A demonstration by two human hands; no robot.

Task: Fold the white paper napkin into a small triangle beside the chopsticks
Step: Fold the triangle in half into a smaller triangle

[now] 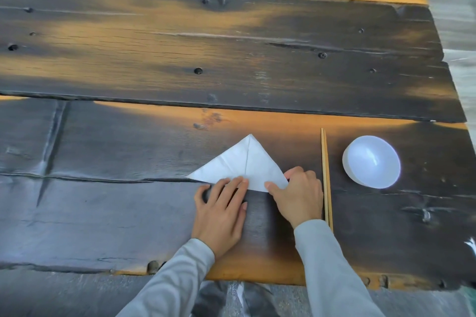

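Observation:
The white paper napkin [242, 162] lies flat on the dark wooden table as a triangle, its apex pointing away from me and a crease running down its middle. My left hand [221, 208] rests flat with its fingertips pressing the napkin's near edge at the centre. My right hand [298, 194] pinches the napkin's right corner between thumb and fingers. A pair of wooden chopsticks [325, 162] lies just right of the napkin, running away from me, partly hidden behind my right hand and sleeve.
A white bowl [371, 161] sits to the right of the chopsticks. The plank table [180, 59] stretches far ahead and to the left; its near edge [257, 279] is just below my wrists and its right edge is beyond the bowl.

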